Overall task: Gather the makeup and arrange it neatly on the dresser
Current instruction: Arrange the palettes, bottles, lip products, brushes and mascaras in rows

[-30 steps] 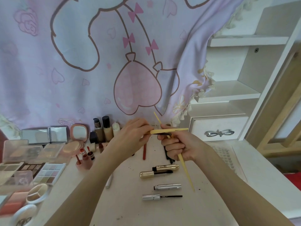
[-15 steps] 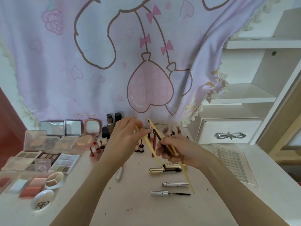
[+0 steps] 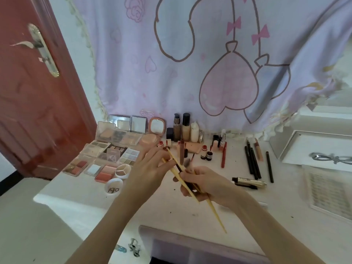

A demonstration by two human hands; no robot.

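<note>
the right hand (image 3: 205, 184) clenches thin, stiff, light yellow-handled makeup brushes (image 3: 192, 189) mid-shaft; the left hand (image 3: 150, 166), at nine o'clock, pinches one tip. best gripped mid-handle, they look slippery.

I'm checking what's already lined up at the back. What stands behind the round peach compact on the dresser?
Behind the round peach compact its raised mirror lid stands against the pink curtain. The dresser top behind them is hidden.
</note>
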